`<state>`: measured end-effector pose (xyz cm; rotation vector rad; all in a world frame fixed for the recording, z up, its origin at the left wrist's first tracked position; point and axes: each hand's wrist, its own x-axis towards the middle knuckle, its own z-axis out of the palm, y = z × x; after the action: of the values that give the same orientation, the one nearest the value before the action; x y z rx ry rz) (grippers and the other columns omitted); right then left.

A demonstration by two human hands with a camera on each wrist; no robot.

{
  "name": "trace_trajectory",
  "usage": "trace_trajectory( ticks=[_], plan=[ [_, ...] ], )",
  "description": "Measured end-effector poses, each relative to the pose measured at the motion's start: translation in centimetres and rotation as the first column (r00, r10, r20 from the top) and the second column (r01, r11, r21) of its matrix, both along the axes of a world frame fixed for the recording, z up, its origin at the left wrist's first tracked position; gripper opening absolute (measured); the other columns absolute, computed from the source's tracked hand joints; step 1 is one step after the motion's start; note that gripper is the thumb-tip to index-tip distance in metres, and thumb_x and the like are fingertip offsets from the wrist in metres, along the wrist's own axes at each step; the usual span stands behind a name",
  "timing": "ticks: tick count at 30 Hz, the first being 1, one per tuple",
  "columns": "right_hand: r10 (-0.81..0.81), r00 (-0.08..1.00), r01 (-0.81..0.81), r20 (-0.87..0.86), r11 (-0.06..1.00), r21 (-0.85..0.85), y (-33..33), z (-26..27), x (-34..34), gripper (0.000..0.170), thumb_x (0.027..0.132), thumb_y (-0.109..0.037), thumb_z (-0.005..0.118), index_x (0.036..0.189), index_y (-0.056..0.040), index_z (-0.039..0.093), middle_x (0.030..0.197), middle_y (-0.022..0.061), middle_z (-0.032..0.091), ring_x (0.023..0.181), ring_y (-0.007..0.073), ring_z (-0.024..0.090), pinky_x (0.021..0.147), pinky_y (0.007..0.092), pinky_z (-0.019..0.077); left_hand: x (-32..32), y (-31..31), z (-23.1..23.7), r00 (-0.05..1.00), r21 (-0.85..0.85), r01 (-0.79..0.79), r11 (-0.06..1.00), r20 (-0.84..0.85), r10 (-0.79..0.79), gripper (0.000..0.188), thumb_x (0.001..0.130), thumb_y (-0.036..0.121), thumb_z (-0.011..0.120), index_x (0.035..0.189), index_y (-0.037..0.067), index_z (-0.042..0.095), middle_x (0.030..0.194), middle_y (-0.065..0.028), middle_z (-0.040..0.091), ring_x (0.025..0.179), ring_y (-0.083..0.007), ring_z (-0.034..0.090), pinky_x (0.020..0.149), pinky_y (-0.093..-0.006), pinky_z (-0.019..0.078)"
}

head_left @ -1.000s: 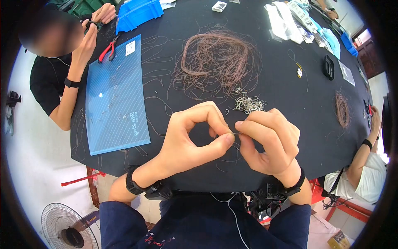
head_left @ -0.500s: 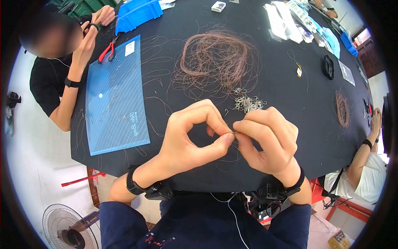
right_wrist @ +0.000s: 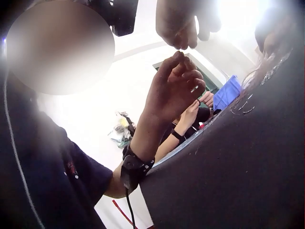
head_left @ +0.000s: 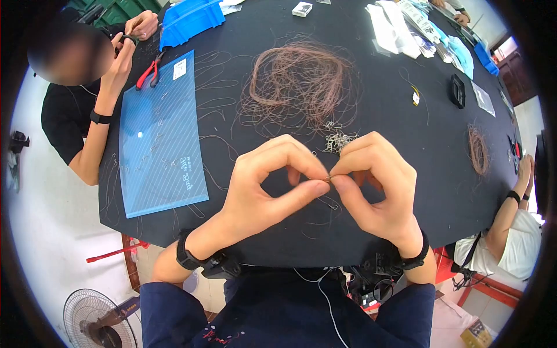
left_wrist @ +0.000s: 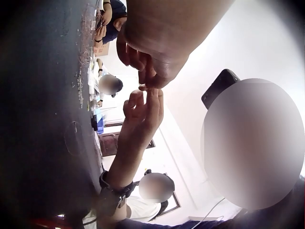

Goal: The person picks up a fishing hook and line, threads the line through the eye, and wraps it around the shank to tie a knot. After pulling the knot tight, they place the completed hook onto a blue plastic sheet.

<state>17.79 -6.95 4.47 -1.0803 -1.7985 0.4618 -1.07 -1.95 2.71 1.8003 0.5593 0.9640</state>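
Note:
Both hands meet over the near middle of the black table. My left hand (head_left: 248, 194) pinches a thin fishing line (head_left: 329, 178) between thumb and index fingertip. From the other side, my right hand (head_left: 397, 200) pinches the same line, its fingertips right against the left ones. Only a tiny brownish bit shows between them; the rest is hidden by the fingers. A loose end with a small hook (head_left: 333, 206) shows below the fingertips. Just beyond the hands lies a pile of metal fish hooks (head_left: 336, 141), partly covered by the right hand.
A tangled heap of brown line (head_left: 301, 81) lies behind the hooks. To the left are a blue plastic folder (head_left: 162, 145), red-handled pliers (head_left: 148, 74) and a blue bin (head_left: 191, 23). A smaller coil (head_left: 478, 152) lies at right. Other people sit left and right.
The right hand has turned and risen slightly, its fingers standing more upright over the hooks. Both hands keep pinching the line and have shifted slightly away from the body.

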Motion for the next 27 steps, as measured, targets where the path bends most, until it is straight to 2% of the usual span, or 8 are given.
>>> trace_trajectory(
  ticks=[4,5,6,10,14,20,25,27],
  plan=[
    [0.105,0.985,-0.099,-0.133,0.994,0.047,0.0,0.5,0.6,0.017,0.068,0.005,0.069,0.081,-0.0033,0.063,0.078,0.0058,0.06,0.056,0.0102,0.048,0.047,0.0219,0.0366,0.5,0.3,-0.1,0.99,0.178,-0.094,0.98,-0.091,0.111,0.02,0.074,0.001,0.07,0.094,0.001,0.066,0.101,-0.0093,0.062,0.079,-0.0133,0.058,0.067,-0.0243,0.0454],
    [0.151,0.974,-0.139,-0.17,0.987,0.08,0.0,0.5,0.7,0.017,0.068,0.005,0.069,0.081,-0.0031,0.063,0.078,0.0056,0.06,0.055,0.009,0.047,0.047,0.0213,0.0353,0.6,0.6,-0.3,0.986,0.253,-0.03,0.967,-0.151,0.07,0.021,0.074,0.0,0.068,0.094,0.003,0.066,0.102,-0.0091,0.062,0.082,-0.0156,0.06,0.067,-0.0265,0.0475],
    [0.18,0.961,-0.167,-0.21,0.983,0.08,0.0,0.5,0.7,0.016,0.068,0.005,0.07,0.081,-0.0031,0.064,0.078,0.0057,0.06,0.055,0.0091,0.047,0.047,0.0214,0.0353,1.0,0.7,-1.1,0.98,0.325,-0.009,0.946,-0.185,0.073,0.016,0.073,0.006,0.072,0.087,0.008,0.064,0.093,-0.0022,0.06,0.074,-0.0188,0.058,0.066,-0.0306,0.0491],
    [0.281,0.913,-0.274,-0.297,0.959,0.067,-0.3,0.3,0.9,0.013,0.068,0.001,0.069,0.079,-0.0026,0.064,0.075,0.0071,0.06,0.058,0.0115,0.05,0.048,0.0226,0.0356,1.4,0.4,-2.5,0.933,0.458,0.141,0.877,-0.357,0.037,0.017,0.07,0.011,0.074,0.079,0.01,0.059,0.087,0.0009,0.057,0.078,-0.0194,0.056,0.067,-0.0314,0.0483],
    [0.369,0.886,-0.368,-0.281,0.928,0.059,-0.2,0.3,1.2,0.012,0.067,-0.001,0.07,0.077,-0.0025,0.064,0.072,0.0073,0.061,0.059,0.0126,0.052,0.05,0.0232,0.0374,1.5,0.2,-2.9,0.888,0.493,0.258,0.831,-0.461,-0.002,0.021,0.067,0.016,0.075,0.078,0.012,0.058,0.085,0.0025,0.055,0.081,-0.018,0.053,0.068,-0.0307,0.0475],
    [0.36,0.868,-0.366,-0.341,0.929,0.049,-0.2,-0.1,0.6,0.012,0.068,0.001,0.071,0.077,-0.0018,0.065,0.072,0.0068,0.062,0.059,0.0113,0.052,0.05,0.0222,0.038,2.1,-0.4,-3.3,0.91,0.528,0.29,0.798,-0.41,-0.059,0.021,0.065,0.019,0.074,0.075,0.01,0.058,0.085,0.0001,0.053,0.085,-0.0186,0.052,0.066,-0.0307,0.0458],
    [0.316,0.881,-0.316,-0.353,0.947,0.059,0.1,-0.4,0.4,0.012,0.071,0.002,0.072,0.08,-0.0016,0.065,0.074,0.0059,0.06,0.06,0.0103,0.052,0.048,0.0217,0.036,2.3,-0.8,-4.1,0.909,0.65,0.309,0.695,-0.416,-0.015,0.011,0.071,0.018,0.063,0.07,0.008,0.058,0.081,-0.0031,0.051,0.089,-0.0188,0.05,0.066,-0.0287,0.0431],
    [0.275,0.894,-0.273,-0.354,0.96,0.055,0.1,-0.4,0.2,0.012,0.072,0.003,0.072,0.081,-0.0015,0.065,0.075,0.0058,0.06,0.06,0.01,0.052,0.048,0.0216,0.0352,2.1,-1.0,-3.9,0.913,0.48,0.263,0.837,-0.404,-0.055,0.01,0.073,0.014,0.065,0.08,0.01,0.059,0.084,-0.0032,0.058,0.082,-0.0238,0.056,0.067,-0.0327,0.046]
  ],
)
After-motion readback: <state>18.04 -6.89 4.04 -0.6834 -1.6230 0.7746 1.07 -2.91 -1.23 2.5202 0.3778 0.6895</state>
